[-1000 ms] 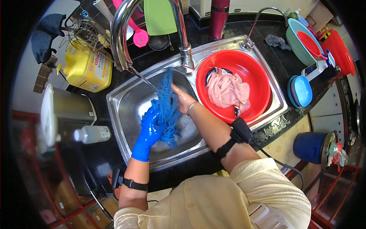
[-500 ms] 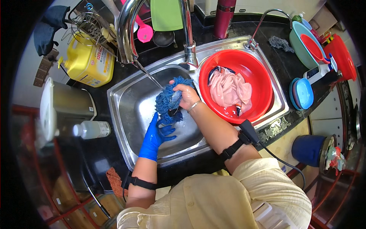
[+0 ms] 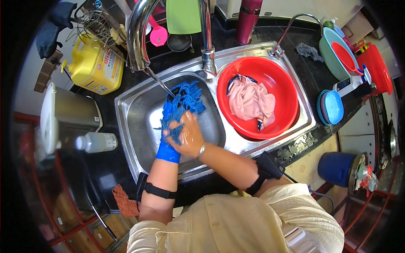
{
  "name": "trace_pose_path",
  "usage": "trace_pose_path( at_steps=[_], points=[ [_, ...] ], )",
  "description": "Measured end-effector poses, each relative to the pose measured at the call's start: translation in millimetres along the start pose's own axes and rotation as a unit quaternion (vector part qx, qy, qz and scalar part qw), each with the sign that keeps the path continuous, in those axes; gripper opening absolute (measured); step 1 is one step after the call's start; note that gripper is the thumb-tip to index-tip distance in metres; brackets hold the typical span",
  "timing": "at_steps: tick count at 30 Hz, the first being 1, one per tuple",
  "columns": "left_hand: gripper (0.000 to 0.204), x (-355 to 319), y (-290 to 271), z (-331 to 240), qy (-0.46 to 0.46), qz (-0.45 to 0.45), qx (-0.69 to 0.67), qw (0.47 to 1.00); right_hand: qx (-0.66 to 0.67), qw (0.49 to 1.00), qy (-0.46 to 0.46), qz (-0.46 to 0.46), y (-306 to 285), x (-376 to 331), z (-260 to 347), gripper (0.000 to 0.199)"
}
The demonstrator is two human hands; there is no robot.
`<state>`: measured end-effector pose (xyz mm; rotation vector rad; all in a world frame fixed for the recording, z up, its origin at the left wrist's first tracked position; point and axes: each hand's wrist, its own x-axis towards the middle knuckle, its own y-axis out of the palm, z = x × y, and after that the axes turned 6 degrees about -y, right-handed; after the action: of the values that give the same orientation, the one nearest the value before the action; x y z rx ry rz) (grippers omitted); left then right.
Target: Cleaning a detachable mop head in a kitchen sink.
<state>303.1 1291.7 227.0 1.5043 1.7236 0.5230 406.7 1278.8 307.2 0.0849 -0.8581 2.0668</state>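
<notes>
A blue shaggy cloth (image 3: 187,98) with wet, stringy tufts hangs in the left sink basin (image 3: 145,116), under the thin stream from the tap (image 3: 136,59). My bare right hand (image 3: 190,135) lies over its lower part, fingers and thumb closed on the tufts. Beneath it is my left hand (image 3: 167,152) in a blue rubber glove; the cloth and my right hand cover most of its fingers, so their grip is hidden. In the right basin sits a red basin (image 3: 287,101) holding a wet pink garment (image 3: 252,99).
At the left stand a yellow pump jug (image 3: 95,67), a steel bin (image 3: 78,118) and a white bottle (image 3: 99,142). Blue dishes (image 3: 334,105), a spray bottle (image 3: 348,84) and a teal basin (image 3: 331,57) are on the right counter. A brown cloth (image 3: 125,200) hangs at the front edge.
My right hand has moved down and left, from the cloth's upper side to its lower part. The cloth has spread upward under the stream, and my left hand has gone beneath it.
</notes>
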Motion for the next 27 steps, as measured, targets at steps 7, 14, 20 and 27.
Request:
trace_pose_path(
  at_steps=[7, 14, 20, 27],
  points=[
    [0.037, 15.4, 10.7, 2.7, 0.018, -0.044, 0.001, 0.999, 0.101, 0.951, 0.277, -0.096, 2.2, 44.5, -63.6, 0.032],
    [0.044, 9.6, -85.2, 17.4, 0.058, 0.238, -0.111, 0.963, -0.057, 0.996, -0.044, -0.051, 35.2, -7.6, -1.3, 0.037],
    [0.043, 13.0, -24.6, -0.9, -0.026, -0.123, -0.026, 0.992, 0.089, 0.985, 0.132, -0.07, 24.8, 39.0, -77.5, 0.04],
    [0.045, -12.0, -70.2, 4.1, 0.045, 0.203, -0.162, 0.965, -0.024, 0.998, 0.053, -0.025, 47.3, 21.9, -32.6, 0.04]
  ],
)
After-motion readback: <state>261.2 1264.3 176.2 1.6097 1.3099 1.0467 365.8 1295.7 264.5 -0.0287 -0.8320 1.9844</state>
